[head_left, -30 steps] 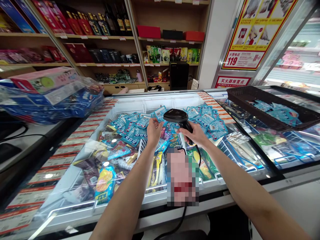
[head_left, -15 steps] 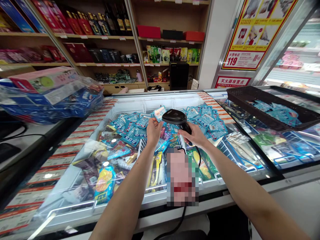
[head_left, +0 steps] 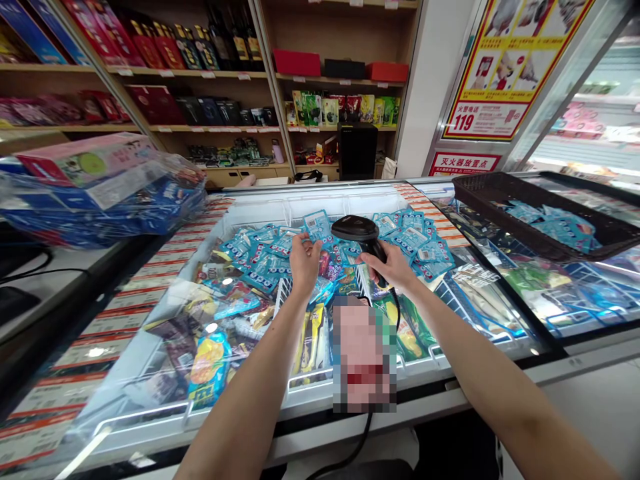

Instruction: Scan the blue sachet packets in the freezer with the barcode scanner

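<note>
Head view: the work in hand looks like scanning small packets one by one, and the step seems to be lining one up with the reader. The left hand has its thumb and fingertips pinched at the near edge of a flat, light-blue, glossy packet, whose white patch with a printed barcode faces up. That packet lies above the middle of the glass surface of the chest freezer, just left of the scanner's head in the picture.

The right hand is wrapped round the handle of a black plastic handheld barcode scanner — its broad head points left, toward the packet, and its black cord hangs below the grip. Whether a finger presses the trigger cannot be told.

Similar blue packets lie in a left-hand heap and a right-hand heap, with more in a dark brown woven basket at the right. As I judge it, the next move calls for a steady packet and a clear line from scanner to barcode — no fingertips over the print, no glare across it.
</note>
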Action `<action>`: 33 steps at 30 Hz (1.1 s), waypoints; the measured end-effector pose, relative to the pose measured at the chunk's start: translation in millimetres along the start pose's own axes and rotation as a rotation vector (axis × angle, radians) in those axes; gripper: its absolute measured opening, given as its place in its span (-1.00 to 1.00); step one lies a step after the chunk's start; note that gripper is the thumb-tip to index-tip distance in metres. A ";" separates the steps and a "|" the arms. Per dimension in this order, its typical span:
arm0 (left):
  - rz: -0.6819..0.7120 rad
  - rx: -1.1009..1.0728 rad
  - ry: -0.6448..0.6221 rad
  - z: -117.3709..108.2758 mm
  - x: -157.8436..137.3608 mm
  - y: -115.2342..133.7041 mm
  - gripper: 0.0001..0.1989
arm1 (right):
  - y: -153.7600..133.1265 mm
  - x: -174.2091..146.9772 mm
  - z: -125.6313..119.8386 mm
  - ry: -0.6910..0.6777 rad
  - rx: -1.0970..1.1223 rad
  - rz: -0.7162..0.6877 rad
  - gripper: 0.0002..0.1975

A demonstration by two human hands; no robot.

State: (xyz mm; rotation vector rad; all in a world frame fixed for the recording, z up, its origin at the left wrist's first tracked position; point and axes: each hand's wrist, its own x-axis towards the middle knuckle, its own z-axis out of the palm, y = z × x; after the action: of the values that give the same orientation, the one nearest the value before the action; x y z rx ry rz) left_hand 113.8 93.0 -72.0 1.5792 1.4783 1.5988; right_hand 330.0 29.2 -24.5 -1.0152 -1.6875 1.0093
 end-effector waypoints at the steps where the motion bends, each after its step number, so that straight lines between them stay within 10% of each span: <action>1: 0.034 0.057 0.004 -1.7 0.0 3.8 -0.63 | 0.7 0.9 -1.6 0.010 0.028 0.011 -0.64; 14: 0.217 0.812 0.139 -46.6 -3.5 26.2 -0.57 | 14.9 10.2 -13.7 0.178 0.314 0.062 -0.58; 21: 0.435 0.737 -0.279 -27.4 -12.5 17.0 -0.75 | 11.4 9.0 -11.9 0.189 0.308 0.094 -0.57; 33: 0.373 0.967 -0.085 -39.5 -0.9 -10.8 -0.67 | 25.7 13.1 -18.3 0.209 0.327 0.091 -0.57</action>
State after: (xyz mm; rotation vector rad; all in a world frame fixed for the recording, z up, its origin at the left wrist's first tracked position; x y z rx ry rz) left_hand 74.6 81.4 -72.8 2.5068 2.1651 0.9480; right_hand 348.9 53.3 -39.8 -0.9492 -1.2664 1.1515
